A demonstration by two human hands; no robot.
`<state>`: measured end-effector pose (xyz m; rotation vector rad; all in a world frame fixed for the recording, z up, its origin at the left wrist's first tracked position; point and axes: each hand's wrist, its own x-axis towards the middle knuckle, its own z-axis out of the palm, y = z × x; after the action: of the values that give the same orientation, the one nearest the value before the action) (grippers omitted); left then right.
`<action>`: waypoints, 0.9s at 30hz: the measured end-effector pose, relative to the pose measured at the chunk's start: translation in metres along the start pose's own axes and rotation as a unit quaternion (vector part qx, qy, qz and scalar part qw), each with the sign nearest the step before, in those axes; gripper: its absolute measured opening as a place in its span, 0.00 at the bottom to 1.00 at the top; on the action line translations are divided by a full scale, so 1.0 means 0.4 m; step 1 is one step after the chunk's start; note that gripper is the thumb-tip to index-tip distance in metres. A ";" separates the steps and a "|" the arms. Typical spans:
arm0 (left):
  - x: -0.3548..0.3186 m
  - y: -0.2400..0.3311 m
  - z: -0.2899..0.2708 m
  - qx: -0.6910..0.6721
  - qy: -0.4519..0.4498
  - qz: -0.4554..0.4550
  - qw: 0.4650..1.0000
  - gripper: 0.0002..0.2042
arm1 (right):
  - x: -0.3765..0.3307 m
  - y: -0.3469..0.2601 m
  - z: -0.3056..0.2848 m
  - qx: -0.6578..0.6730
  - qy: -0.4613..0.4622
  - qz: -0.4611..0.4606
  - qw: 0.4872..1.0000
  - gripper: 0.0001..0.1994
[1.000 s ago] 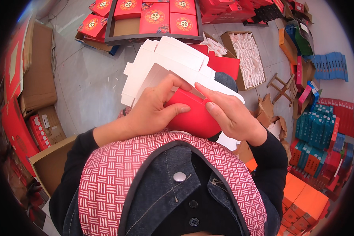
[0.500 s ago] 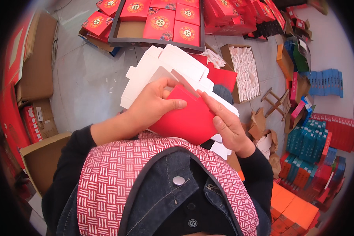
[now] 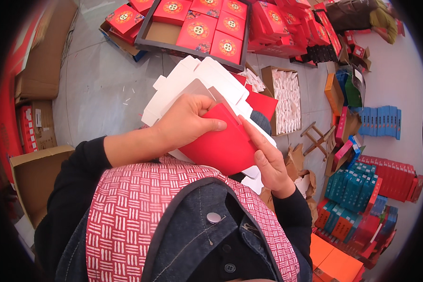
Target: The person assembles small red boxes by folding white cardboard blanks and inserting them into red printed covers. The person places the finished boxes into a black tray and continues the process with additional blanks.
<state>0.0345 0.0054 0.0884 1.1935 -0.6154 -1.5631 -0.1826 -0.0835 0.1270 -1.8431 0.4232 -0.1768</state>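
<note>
A red folding cardboard box [image 3: 219, 149] is bent in front of my apron, its red outer face toward me. My left hand [image 3: 185, 120] grips its upper left edge, with the thumb on the red face and the fingers curled behind. My right hand [image 3: 270, 164] holds the right edge, its fingers straight along the side and its thumb near the red face. Grey-white inner flaps show by the left fingers. Under the box lie flat white cardboard blanks [image 3: 174, 91], spread over my lap. The right fingertips are partly hidden by the box edge.
Ahead stands a black-edged tray [image 3: 162, 34] of red decorated boxes. A carton of white packets [image 3: 286, 101] is right of it, near a small wooden stool [image 3: 318, 139]. Teal boxes [image 3: 352, 183] are stacked at right; an open brown carton [image 3: 37, 174] sits left. Another person [image 3: 357, 14] is at far right.
The view has shifted slightly. My left thumb stays on the box while my right hand has moved a little along its right edge. The other person has come into view at far right.
</note>
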 end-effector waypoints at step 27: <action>-0.005 -0.032 0.009 -0.005 0.036 0.042 0.998 0.07 | -0.011 -0.018 0.034 -0.072 -0.002 0.006 0.997 0.24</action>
<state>0.0259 0.0109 0.0795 1.1954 -0.6018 -1.4456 -0.1809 -0.0681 0.1299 -1.9807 0.4535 -0.1382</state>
